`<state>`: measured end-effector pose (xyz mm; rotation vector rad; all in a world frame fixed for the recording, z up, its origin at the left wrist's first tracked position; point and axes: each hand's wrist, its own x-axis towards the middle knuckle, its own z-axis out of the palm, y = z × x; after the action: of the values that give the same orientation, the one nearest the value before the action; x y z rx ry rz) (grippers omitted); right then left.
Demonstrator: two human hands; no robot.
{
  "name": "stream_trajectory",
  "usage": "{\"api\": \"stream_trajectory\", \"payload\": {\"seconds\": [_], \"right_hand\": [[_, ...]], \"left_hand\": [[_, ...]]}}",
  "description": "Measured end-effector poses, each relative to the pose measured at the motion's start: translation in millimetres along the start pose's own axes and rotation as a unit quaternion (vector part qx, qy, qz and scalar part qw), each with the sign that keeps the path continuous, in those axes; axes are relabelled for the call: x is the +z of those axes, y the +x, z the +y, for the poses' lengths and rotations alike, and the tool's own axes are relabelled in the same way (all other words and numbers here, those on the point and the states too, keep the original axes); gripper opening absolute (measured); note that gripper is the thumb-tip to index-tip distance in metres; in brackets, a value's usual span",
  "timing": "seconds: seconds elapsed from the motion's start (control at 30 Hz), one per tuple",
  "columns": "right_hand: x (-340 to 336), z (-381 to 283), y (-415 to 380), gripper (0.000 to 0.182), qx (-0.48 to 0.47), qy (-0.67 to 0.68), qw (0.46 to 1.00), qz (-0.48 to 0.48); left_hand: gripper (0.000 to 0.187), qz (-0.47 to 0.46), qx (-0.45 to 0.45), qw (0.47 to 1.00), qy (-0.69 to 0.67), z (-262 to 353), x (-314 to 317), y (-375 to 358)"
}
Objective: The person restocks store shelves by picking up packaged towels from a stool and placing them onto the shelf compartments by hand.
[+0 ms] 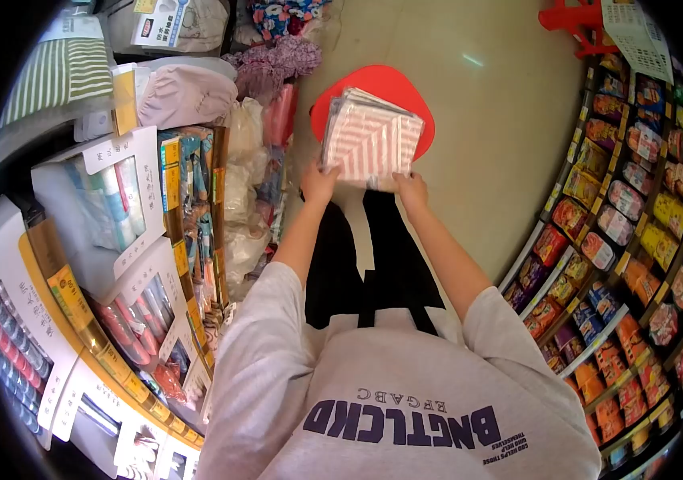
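A stack of flat, plastic-wrapped packages [377, 140] with pink and white stripes lies over a red stool [417, 104]. My left hand [321, 182] grips the near left corner of the stack, thumb on top. At the near right corner my right hand [412, 190] holds it the same way. Several package edges fan out slightly at the far side. The fingers under the stack are hidden.
Shelves on the left carry packaged textiles [109, 200] and a pink cloth bundle [177, 96], with plastic-wrapped goods hanging beside them. Snack packets [589, 184] fill the right-hand shelves. A red plastic stand [573, 20] and a white basket [637, 40] are at the far right.
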<state>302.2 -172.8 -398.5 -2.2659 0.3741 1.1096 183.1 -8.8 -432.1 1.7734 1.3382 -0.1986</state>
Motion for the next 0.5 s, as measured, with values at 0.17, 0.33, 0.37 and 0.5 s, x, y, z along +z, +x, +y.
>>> {"api": "stream_trajectory", "payload": {"seconds": [0.17,0.33,0.37,0.5], "right_hand": [[-28,38,0,0.058,-0.029,0.121,0.977,-0.172],[-65,10,-48,0.046,0.076,0.197,0.951,-0.226],[-70,6,-55,0.043,0.090,0.232,0.939,-0.237],[-92,-22,-90,0.042,0.038,0.310,0.902,-0.299]], "left_hand": [[0.048,-0.267,-0.181,0.933,-0.162,-3,-29,-32],[0.045,-0.262,-0.200,0.898,-0.292,8,-45,-86],[0.044,-0.268,-0.197,0.886,-0.323,6,-45,-93],[0.041,-0.220,-0.124,0.885,-0.392,47,-86,-131]]}}
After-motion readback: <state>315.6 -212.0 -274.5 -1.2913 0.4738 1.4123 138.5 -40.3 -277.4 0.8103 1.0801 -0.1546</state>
